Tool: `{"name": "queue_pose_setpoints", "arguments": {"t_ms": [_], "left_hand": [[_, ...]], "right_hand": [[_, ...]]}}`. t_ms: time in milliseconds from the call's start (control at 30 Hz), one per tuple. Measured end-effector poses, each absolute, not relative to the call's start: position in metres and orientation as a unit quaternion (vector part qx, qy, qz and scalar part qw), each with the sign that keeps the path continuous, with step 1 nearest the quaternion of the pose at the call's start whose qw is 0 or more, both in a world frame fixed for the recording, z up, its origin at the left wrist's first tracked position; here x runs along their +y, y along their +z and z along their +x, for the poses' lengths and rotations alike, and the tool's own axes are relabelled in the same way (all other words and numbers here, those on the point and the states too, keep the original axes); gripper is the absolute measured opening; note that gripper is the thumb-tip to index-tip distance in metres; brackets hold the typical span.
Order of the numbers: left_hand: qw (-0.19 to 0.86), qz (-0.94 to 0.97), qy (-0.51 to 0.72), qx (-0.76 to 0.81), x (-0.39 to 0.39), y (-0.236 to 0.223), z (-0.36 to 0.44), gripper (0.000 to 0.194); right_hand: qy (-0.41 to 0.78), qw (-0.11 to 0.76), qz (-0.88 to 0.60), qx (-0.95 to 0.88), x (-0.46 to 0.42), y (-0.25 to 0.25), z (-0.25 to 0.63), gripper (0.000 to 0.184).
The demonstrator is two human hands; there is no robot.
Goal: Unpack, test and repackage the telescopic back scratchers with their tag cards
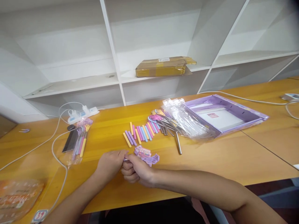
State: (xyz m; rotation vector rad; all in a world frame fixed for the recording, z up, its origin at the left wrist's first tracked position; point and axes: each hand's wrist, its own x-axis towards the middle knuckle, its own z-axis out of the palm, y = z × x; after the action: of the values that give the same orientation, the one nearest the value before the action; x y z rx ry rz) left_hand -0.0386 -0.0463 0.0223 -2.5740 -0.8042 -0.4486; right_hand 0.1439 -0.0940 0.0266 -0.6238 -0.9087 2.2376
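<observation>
My left hand [109,164] and my right hand [135,170] meet at the front of the wooden table [233,155], both closed. Together they grip a thin silver rod [125,160] between them; its purple hand-shaped head [151,159] with a small pink tag [143,152] sticks out to the right of my right hand. Just behind lies a row of several pastel sleeves [140,133] in yellow, purple, pink and blue. To their right is a pile of hand-shaped sticks with metal rods [163,123], and one rod [178,144] lies apart.
Clear plastic bags [187,119] lie against an open purple box [224,115]. A packed bag of sticks [79,143] and a white power strip [83,112] with cables sit at the left. A brown parcel [163,66] rests on the white shelving. An orange packet [16,196] lies at the front left.
</observation>
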Motion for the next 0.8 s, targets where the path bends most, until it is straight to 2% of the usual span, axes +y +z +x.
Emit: {"name": "queue_pose_setpoints", "arguments": {"t_ms": [100, 267, 567, 700, 800], "left_hand": [[0.174, -0.933, -0.153, -0.277, -0.045, 0.016, -0.038, 0.019], [0.216, -0.931, -0.183, -0.229, -0.044, 0.014, -0.037, 0.020], [0.227, -0.929, -0.197, -0.215, -0.045, 0.012, -0.033, 0.028], [0.135, -0.896, -0.158, -0.393, -0.012, 0.016, -0.055, 0.020], [0.102, -0.847, -0.155, -0.498, 0.019, 0.020, -0.071, 0.022]], "right_hand": [[0.827, 0.331, -0.269, -0.366, -0.097, 0.022, 0.148, 0.049], [0.799, 0.366, -0.284, -0.384, -0.105, 0.017, 0.158, 0.047], [0.738, 0.392, -0.311, -0.452, -0.128, 0.020, 0.190, 0.063], [0.672, 0.407, -0.346, -0.512, -0.139, 0.022, 0.233, 0.063], [0.508, 0.409, -0.399, -0.645, -0.153, 0.025, 0.276, 0.059]]}}
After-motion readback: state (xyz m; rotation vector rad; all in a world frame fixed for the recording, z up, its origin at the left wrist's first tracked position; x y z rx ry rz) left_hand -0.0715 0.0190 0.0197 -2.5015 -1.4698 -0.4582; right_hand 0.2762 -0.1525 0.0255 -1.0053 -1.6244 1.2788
